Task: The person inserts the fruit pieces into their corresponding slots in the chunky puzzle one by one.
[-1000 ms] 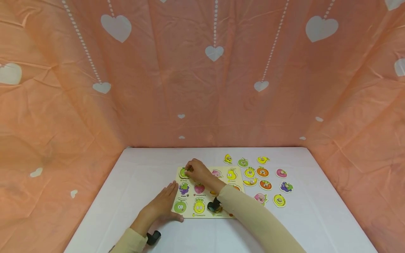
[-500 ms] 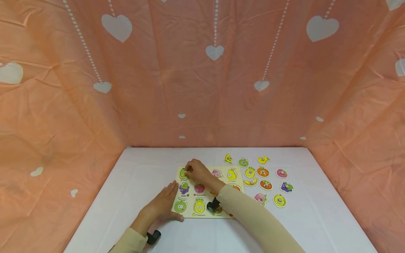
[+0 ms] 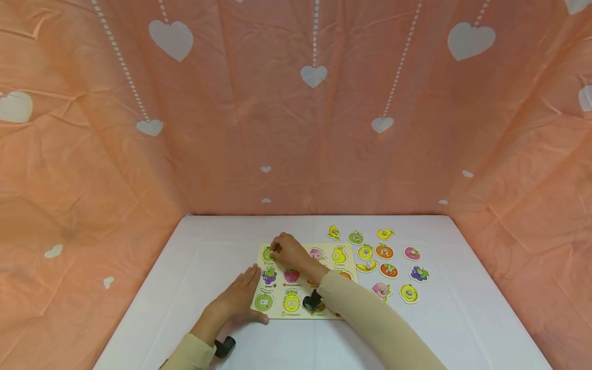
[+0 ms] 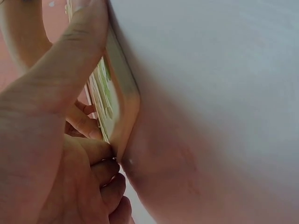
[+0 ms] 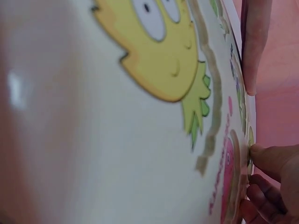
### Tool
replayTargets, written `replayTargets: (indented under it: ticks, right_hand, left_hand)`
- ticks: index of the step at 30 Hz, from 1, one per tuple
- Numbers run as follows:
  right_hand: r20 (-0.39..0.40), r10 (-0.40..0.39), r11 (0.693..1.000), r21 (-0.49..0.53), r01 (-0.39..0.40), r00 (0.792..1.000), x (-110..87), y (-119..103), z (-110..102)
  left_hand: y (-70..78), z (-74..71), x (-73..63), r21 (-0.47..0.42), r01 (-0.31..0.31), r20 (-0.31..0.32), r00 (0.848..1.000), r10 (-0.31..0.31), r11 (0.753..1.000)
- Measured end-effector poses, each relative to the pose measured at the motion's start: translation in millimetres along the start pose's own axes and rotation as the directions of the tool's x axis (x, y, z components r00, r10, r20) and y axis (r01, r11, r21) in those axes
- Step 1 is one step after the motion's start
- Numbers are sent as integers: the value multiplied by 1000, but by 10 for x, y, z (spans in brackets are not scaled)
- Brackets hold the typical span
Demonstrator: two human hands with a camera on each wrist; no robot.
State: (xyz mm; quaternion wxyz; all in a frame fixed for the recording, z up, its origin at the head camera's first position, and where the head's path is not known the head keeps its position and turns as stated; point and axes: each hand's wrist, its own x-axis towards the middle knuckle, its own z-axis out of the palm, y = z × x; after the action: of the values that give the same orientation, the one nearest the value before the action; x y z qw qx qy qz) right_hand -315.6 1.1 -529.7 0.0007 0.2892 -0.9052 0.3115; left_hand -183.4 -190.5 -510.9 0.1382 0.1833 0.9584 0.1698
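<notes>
A wooden fruit puzzle board (image 3: 302, 314) with printed fruit pictures lies on the white table. My right hand (image 3: 291, 253) reaches over it and pinches the green apple piece (image 3: 266, 254) at the apple spot in the far left corner; the fingers hide part of the piece. In the right wrist view, the thumb (image 5: 268, 158) and fingers meet low over the board, past the pineapple picture (image 5: 159, 60). My left hand (image 3: 237, 294) rests at the near left corner, fingers extended along the left side, thumb along the front edge. The left wrist view shows the thumb (image 4: 77, 51) against the board's edge (image 4: 125, 95).
Loose knobbed fruit pieces lie right of the board, among them a grape piece (image 3: 418, 273), a banana piece (image 3: 366, 266) and a peach piece (image 3: 381, 290). A pink curtain (image 3: 296, 154) with white hearts encloses the table (image 3: 185, 272) at back and sides.
The apple piece has shifted very slightly under my right fingertips. Both hands and the loose pieces stay where they were.
</notes>
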Motion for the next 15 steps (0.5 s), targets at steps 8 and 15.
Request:
replayTargets:
  ticks: [8,15]
  right_hand:
    - [-6,-8,1000,-7,8,1000,10,34,29]
    - [29,13,1000,4,-13,999,15,61,17]
  left_hand:
    - [-19,8,10,-19,7,5,1000,-7,1000]
    - [-40,-10,16,-31,-5,21,1000,5,1000]
